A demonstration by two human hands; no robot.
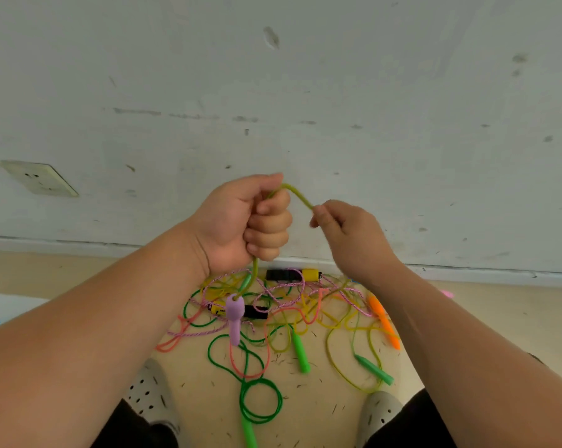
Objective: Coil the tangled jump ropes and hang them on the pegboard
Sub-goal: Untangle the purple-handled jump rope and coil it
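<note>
L hand (241, 221): fisting round olive rope (294, 193); lilac handle (234, 313) dangling below.
R hand (347, 234): pinching rope just right of fist, prob. forming a loop.
Tip: shd be sizing loops evenly, drawing slack slowly w/o snagging floor tangle (305, 305).

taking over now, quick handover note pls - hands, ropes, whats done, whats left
Left hand: fist round the olive rope, its purple handle dangling below.
Right hand: fingers pinch the same rope, a short arch between the hands.
Other ropes: tangled pile on the floor by the wall.
Done: one rope in hand; no coil in hand yet.
Left: coil it, untangle and coil the rest, hang all; pegboard not in view.
</note>
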